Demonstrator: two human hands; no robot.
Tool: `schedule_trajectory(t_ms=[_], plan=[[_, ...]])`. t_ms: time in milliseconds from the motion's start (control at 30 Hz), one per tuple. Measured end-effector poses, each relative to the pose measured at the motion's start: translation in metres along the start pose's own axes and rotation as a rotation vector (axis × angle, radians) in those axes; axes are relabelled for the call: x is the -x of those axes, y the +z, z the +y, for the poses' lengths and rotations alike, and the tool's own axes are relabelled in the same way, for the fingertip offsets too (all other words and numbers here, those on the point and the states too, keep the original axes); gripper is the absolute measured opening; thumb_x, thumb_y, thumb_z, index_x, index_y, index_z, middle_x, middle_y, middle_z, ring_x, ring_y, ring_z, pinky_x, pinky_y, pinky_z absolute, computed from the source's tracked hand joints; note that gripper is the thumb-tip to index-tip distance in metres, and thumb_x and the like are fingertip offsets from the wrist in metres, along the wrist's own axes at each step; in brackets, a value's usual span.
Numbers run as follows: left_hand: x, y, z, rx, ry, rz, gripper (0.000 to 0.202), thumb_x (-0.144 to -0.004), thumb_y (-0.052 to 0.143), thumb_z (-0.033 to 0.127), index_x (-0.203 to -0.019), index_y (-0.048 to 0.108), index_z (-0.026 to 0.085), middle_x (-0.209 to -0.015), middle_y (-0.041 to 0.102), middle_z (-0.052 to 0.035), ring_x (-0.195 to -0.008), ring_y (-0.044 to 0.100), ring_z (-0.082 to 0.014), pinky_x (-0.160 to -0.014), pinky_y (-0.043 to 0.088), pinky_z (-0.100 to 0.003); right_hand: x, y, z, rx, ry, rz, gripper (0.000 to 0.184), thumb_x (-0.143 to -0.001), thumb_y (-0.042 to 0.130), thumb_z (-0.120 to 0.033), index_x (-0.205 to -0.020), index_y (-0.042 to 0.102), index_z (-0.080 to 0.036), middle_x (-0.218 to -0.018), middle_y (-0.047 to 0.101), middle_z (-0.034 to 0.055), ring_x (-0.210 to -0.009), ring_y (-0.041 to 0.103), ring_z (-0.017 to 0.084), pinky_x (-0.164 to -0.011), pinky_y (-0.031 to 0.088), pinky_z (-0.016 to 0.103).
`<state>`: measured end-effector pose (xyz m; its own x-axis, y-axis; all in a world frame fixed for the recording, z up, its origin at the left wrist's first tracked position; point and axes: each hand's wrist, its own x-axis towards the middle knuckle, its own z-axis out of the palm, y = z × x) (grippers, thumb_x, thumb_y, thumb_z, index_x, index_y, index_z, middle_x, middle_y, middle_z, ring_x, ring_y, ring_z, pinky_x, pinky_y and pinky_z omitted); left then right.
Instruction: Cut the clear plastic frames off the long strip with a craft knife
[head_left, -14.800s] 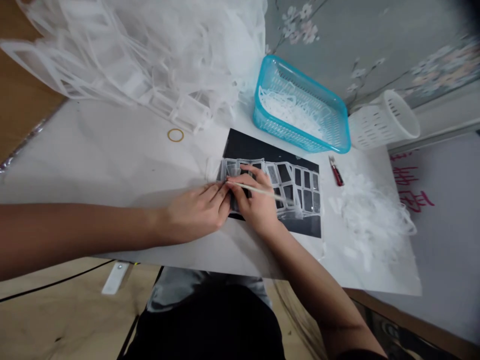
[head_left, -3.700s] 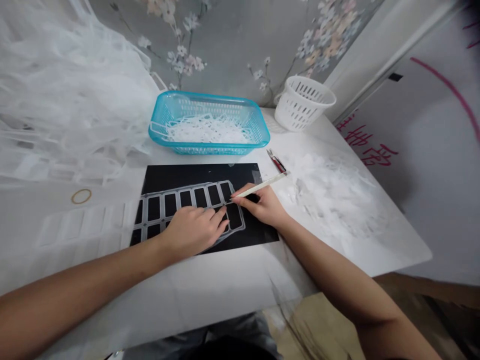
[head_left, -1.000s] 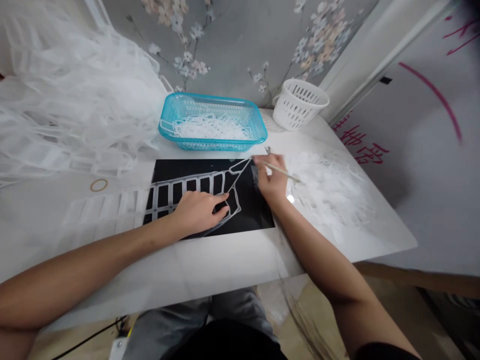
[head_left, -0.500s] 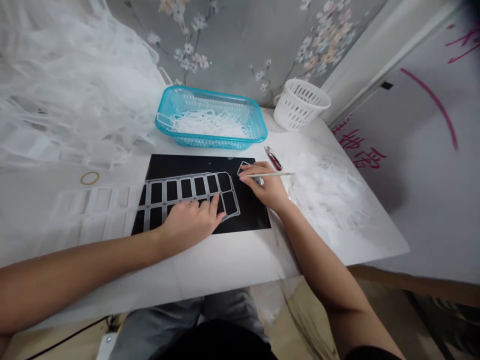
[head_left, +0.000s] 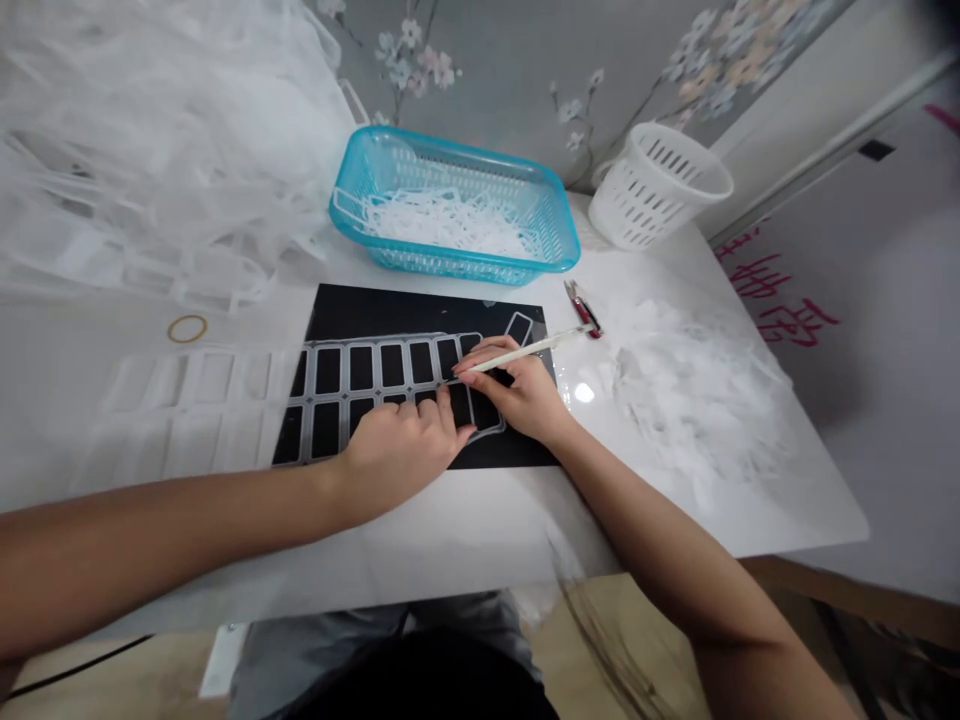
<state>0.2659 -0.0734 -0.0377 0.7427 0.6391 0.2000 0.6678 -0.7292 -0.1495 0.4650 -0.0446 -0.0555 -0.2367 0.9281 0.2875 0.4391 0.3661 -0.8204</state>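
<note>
My left hand rests on a translucent plastic sheet of joined rectangular frames, index finger and thumb extended and pressing near its right end. The sheet lies on a black mat, its left part running onto the white table. In my right hand is a slim white pen-like tool, pinched between thumb and fingers. Its dark tip is at the sheet, just above my left index fingertip. Beyond my right hand, one loose rectangular frame lies on the mat.
A blue basket of loose white frames stands at the back, beside a white perforated basket. Red-handled snips lie right of the mat. White scraps spread at right; a translucent heap fills the left. A rubber band lies there.
My right hand has moved left from the loose frame onto the sheet, bringing the tool's tip down to it. That frame now lies free on the mat. My left hand still presses the sheet.
</note>
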Motion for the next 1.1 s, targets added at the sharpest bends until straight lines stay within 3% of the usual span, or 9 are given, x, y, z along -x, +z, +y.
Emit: schedule_trajectory(t_ms=[300, 500, 900, 1100], plan=[[0.0, 0.002, -0.001, -0.011, 0.02, 0.079, 0.051, -0.101, 0.045, 0.038, -0.111, 0.072, -0.004, -0.06, 0.064, -0.0116, -0.047, 0.062, -0.0219, -0.042, 0.031, -0.03, 0.0, 0.001, 0.001, 0.038, -0.032, -0.018, 0.009, -0.091, 0.067, -0.026, -0.095, 0.075, -0.025, -0.099, 0.077, 0.002, -0.106, 0.063, 0.022, -0.098, 0.052, 0.043], [-0.001, 0.002, -0.001, 0.042, -0.025, -0.03, 0.053, -0.102, 0.042, 0.042, -0.115, 0.07, 0.0, -0.063, 0.066, -0.0125, -0.05, 0.062, -0.0224, -0.042, 0.031, -0.03, -0.001, 0.001, -0.003, 0.062, -0.04, -0.022, 0.009, -0.092, 0.066, -0.026, -0.094, 0.075, -0.025, -0.097, 0.077, 0.0019, -0.103, 0.065, 0.022, -0.099, 0.052, 0.045], [-0.002, 0.001, -0.002, 0.07, -0.008, -0.088, 0.057, -0.103, 0.036, 0.041, -0.121, 0.068, -0.002, -0.066, 0.067, -0.0139, -0.053, 0.064, -0.0238, -0.043, 0.031, -0.031, 0.0, -0.011, 0.003, 0.119, -0.073, -0.042, 0.01, -0.092, 0.065, -0.026, -0.094, 0.075, -0.026, -0.097, 0.077, 0.0019, -0.105, 0.062, 0.024, -0.097, 0.053, 0.046], [-0.003, 0.002, -0.003, 0.099, -0.026, -0.117, 0.055, -0.103, 0.04, 0.043, -0.129, 0.063, 0.001, -0.072, 0.07, -0.0141, -0.054, 0.065, -0.0236, -0.045, 0.032, -0.03, -0.001, -0.008, 0.001, 0.096, -0.11, -0.068, 0.009, -0.092, 0.065, -0.025, -0.095, 0.074, -0.026, -0.104, 0.076, 0.0026, -0.122, 0.058, 0.024, -0.106, 0.051, 0.048]])
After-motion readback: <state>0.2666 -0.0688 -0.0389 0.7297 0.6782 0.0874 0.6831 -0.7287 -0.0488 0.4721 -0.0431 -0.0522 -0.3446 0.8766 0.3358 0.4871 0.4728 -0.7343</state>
